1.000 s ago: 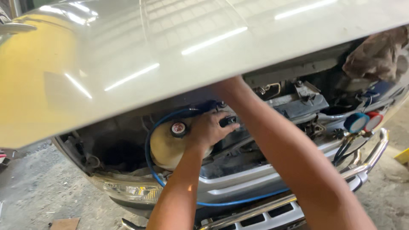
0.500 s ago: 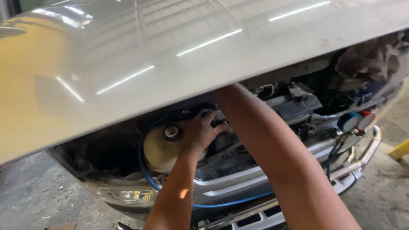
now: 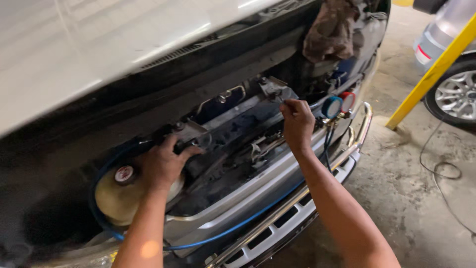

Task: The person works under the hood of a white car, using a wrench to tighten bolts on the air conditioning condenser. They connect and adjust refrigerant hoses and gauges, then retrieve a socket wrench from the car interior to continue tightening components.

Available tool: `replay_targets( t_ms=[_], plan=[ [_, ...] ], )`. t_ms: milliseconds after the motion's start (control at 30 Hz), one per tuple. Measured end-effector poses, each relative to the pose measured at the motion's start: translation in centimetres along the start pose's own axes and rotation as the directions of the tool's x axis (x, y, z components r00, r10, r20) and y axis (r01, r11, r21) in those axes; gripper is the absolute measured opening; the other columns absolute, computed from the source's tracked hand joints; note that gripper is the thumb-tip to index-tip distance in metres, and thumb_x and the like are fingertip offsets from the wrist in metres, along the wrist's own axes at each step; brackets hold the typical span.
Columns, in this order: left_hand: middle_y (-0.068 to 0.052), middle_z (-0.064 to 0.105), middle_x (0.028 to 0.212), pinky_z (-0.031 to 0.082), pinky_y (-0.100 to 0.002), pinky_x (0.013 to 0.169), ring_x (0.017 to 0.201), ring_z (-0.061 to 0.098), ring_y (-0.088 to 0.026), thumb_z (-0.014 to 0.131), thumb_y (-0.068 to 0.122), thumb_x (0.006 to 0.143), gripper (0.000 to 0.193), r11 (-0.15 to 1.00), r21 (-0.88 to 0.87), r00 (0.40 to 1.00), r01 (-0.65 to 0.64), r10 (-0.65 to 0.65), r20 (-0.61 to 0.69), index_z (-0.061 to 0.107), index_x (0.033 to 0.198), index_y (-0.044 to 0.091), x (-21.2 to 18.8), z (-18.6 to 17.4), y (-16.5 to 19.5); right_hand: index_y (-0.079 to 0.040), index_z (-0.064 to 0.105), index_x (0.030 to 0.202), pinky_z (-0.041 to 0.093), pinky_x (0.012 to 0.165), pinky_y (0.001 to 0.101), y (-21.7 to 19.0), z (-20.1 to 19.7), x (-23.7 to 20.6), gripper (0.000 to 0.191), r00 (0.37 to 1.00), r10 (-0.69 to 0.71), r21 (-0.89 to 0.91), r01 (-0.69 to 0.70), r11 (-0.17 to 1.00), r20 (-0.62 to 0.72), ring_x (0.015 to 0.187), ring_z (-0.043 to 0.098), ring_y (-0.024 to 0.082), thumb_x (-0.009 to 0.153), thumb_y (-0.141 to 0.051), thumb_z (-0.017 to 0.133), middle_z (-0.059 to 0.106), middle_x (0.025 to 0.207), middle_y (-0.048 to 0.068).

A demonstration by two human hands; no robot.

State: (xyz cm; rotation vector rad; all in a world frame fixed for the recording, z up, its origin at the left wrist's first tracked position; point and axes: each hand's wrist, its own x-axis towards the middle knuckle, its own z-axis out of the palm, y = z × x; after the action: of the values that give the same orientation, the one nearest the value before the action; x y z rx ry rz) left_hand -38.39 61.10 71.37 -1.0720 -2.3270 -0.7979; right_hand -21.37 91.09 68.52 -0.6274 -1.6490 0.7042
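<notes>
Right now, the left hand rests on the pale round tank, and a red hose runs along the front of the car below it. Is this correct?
Not quite: the hose is blue, not red, as the head view shows. The left hand does rest on the pale round tank, and the hose runs along the front of the car below it.

Raised hood (image 3: pixel 74 54) overhangs the engine bay (image 3: pixel 238 144) from the upper left. Coolant reservoir (image 3: pixel 116 198) sits low at the bay's left end, its cap (image 3: pixel 124 174) on top. Left hand (image 3: pixel 161 164) rests on the reservoir's right shoulder, just beside the cap. Right hand (image 3: pixel 297 124) is further right, at a bracket (image 3: pixel 275 89) behind the front crossmember. Two gauges (image 3: pixel 339 105) hang just right of that hand (side by side, touching). A hose (image 3: pixel 248 221) runs from below the gauges along the bumper (image 3: pixel 277 218), then loops around the reservoir. Rag (image 3: pixel 329 32) lies on the bay's far right. A post (image 3: pixel 431 74) and a wheel (image 3: pixel 458 94) stand on the floor, well right.
</notes>
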Motion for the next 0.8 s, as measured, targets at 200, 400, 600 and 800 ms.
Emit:
replay_targets(
  t_ms=[200,400,600,800],
  plan=[
    [-0.018,0.075,0.081,0.057,-0.050,0.064,0.077,0.073,-0.041,0.077,0.067,0.076,0.061,0.998,-0.025,0.997,-0.065,0.064,-0.050,0.072,0.102,0.012,-0.2,0.0,0.3,-0.001,0.074,0.104,0.054,0.077,0.0386,2.9,0.0,2.6,0.016,0.988,-0.127,-0.063,0.132,0.989,0.090,0.088,0.069,0.032,0.091,-0.011,0.076,0.068,0.097,0.016],
    [-0.018,0.075,0.080,0.057,-0.050,0.065,0.078,0.073,-0.041,0.076,0.068,0.073,0.063,0.999,-0.021,0.999,-0.036,0.036,-0.034,0.071,0.100,0.011,0.1,0.2,0.5,-0.001,0.074,0.101,0.052,0.078,0.0424,2.2,0.3,3.9,0.017,0.984,-0.121,-0.122,0.137,0.983,0.130,0.089,0.067,0.037,0.088,-0.012,0.076,0.067,0.097,0.018],
    [-0.017,0.076,0.087,0.057,-0.050,0.067,0.082,0.073,-0.041,0.075,0.067,0.078,0.062,0.995,-0.030,0.995,-0.092,0.091,-0.047,0.071,0.102,0.010,0.1,0.4,0.3,-0.002,0.075,0.099,0.052,0.079,0.0456,2.0,1.0,4.1,0.015,0.985,-0.133,-0.179,0.151,0.972,0.109,0.091,0.066,0.039,0.088,-0.013,0.077,0.067,0.097,0.017],
    [-0.016,0.076,0.086,0.057,-0.049,0.068,0.082,0.074,-0.040,0.076,0.069,0.072,0.065,0.999,-0.021,0.999,0.036,-0.035,0.031,0.072,0.104,0.013,0.2,0.4,0.5,-0.001,0.072,0.102,0.053,0.079,0.0437,2.1,1.7,4.1,0.019,0.986,-0.148,-0.151,0.158,0.976,0.070,0.091,0.068,0.038,0.087,-0.010,0.077,0.068,0.099,0.018]
  ],
)
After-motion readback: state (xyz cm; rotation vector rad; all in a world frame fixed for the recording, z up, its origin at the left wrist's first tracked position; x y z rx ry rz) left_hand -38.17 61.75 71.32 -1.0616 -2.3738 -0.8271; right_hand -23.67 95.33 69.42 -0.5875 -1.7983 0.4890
